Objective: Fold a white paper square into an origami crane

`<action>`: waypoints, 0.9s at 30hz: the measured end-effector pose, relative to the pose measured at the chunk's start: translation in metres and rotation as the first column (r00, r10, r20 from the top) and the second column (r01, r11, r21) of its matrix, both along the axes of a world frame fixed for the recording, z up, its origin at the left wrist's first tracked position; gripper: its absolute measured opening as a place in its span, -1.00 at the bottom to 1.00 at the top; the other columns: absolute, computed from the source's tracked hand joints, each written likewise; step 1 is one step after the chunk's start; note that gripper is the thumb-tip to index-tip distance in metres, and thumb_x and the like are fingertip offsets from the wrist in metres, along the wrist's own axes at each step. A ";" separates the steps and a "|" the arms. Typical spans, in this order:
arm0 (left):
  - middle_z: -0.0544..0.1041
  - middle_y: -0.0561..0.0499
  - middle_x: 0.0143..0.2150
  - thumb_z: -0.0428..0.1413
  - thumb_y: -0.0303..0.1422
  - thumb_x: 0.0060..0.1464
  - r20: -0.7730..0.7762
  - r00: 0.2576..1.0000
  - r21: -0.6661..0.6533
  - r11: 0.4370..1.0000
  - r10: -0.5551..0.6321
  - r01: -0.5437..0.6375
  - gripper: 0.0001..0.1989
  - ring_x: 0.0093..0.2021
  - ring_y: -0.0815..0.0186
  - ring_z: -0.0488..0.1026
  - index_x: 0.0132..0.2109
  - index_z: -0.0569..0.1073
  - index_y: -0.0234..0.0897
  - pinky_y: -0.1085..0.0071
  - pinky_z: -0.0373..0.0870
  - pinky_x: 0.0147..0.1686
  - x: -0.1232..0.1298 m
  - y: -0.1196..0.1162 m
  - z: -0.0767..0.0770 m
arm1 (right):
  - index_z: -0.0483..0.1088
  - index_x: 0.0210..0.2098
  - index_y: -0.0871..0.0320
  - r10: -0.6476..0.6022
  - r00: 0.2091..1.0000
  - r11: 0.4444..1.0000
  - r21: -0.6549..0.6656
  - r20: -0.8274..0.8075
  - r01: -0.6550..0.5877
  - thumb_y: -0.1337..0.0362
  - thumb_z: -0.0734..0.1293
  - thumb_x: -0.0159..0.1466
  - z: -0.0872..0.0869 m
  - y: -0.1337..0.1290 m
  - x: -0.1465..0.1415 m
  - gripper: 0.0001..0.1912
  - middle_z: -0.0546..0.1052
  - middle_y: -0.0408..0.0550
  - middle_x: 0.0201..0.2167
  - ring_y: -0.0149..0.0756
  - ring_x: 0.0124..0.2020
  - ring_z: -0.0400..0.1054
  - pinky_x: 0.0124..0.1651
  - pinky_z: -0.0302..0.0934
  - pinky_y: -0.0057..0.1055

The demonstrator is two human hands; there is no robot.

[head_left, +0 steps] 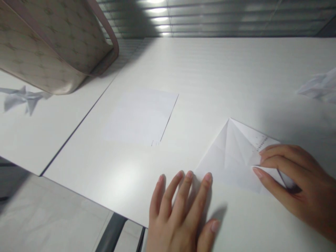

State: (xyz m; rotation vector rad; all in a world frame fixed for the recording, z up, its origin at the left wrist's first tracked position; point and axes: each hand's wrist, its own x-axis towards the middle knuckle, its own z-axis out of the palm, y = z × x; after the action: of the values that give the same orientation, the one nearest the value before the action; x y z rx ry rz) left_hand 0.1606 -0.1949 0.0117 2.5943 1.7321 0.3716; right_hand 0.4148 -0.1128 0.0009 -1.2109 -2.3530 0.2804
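Note:
A creased white paper [228,157] lies on the white table [126,178], with small printed marks near its upper right edge. My right hand [296,178] pinches a folded-up corner of this paper between thumb and fingers, and the fingers hide part of its right side. My left hand [181,213] rests flat on the table with fingers spread, the index fingertip at the paper's lower left corner. To the left of the creased paper, a flat sheet [143,117] lies apart from both hands, with small marks at its lower right corner.
A patterned bag [52,45] with a pinkish handle stands at the upper left. Folded paper shapes lie at the far left [26,99] and far right [320,85]. A seam runs between two tabletops. Blinds [210,17] hang behind the table, and its front edge crosses the lower left.

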 end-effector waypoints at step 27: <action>0.26 -0.19 0.31 -0.13 0.00 0.28 0.044 0.983 0.010 0.984 -0.176 0.175 -0.34 0.30 0.06 0.19 0.28 0.24 -0.44 0.13 0.22 0.23 0.029 0.021 0.004 | 0.37 -0.05 0.22 0.016 0.998 0.994 0.112 0.063 -0.023 0.23 0.23 0.35 0.018 -0.026 -0.005 -0.75 0.56 0.04 -0.19 -0.13 -0.15 0.46 -0.11 0.31 -0.24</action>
State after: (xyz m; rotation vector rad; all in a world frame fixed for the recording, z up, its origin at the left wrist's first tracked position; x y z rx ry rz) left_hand 0.1898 -0.1739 0.0158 2.6929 1.4761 0.4276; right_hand 0.4100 -0.1388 0.0192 -1.1598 -2.3999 0.1165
